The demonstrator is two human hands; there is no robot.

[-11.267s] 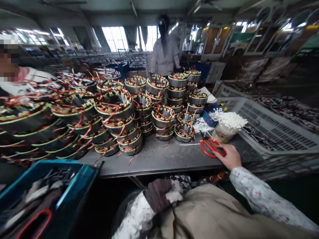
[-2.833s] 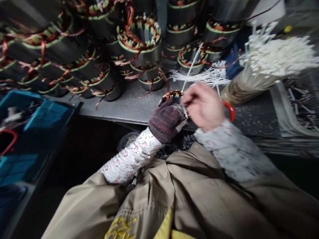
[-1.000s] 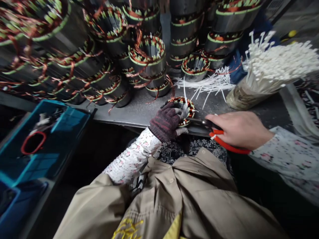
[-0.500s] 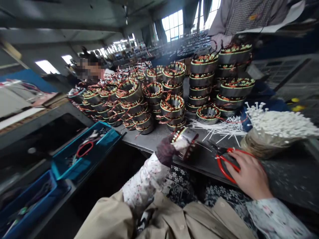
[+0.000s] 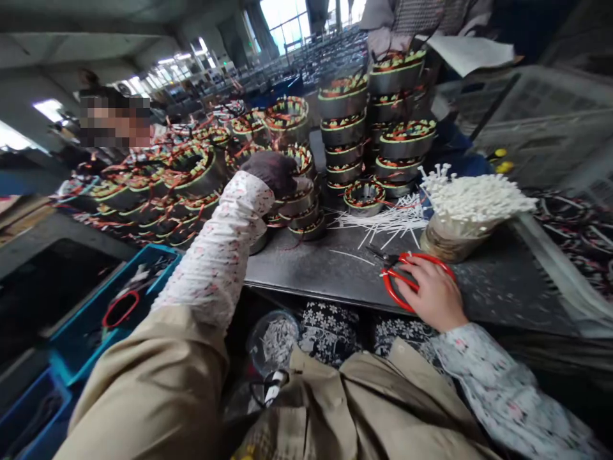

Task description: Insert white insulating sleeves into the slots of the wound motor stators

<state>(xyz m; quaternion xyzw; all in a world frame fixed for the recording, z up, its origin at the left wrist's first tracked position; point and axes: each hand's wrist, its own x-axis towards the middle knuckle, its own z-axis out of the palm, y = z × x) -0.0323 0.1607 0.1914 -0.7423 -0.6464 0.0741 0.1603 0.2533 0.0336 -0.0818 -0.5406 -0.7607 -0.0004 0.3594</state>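
Observation:
My gloved left hand point(image 5: 274, 172) reaches out over a short stack of copper-wound stators point(image 5: 301, 207) and closes on the top stator there. My bare right hand point(image 5: 430, 295) rests on the grey table point(image 5: 311, 275) with its fingers curled over the red scissors point(image 5: 390, 282), which lie flat with their blades pointing left. Loose white cable ties point(image 5: 383, 220) lie just beyond the scissors. A standing bundle of white cable ties point(image 5: 474, 199) is at the right, close to my right hand.
Tall stator stacks point(image 5: 402, 140) fill the table's back and left. A blue bin point(image 5: 129, 300) with tools sits low at the left. A grey slatted crate point(image 5: 541, 121) is at the right. One person sits at the far left, another stands behind the stacks point(image 5: 407, 16).
My left hand lifted the stator from the table's front edge and carried it back onto a stack. My right hand set the scissors flat on the table.

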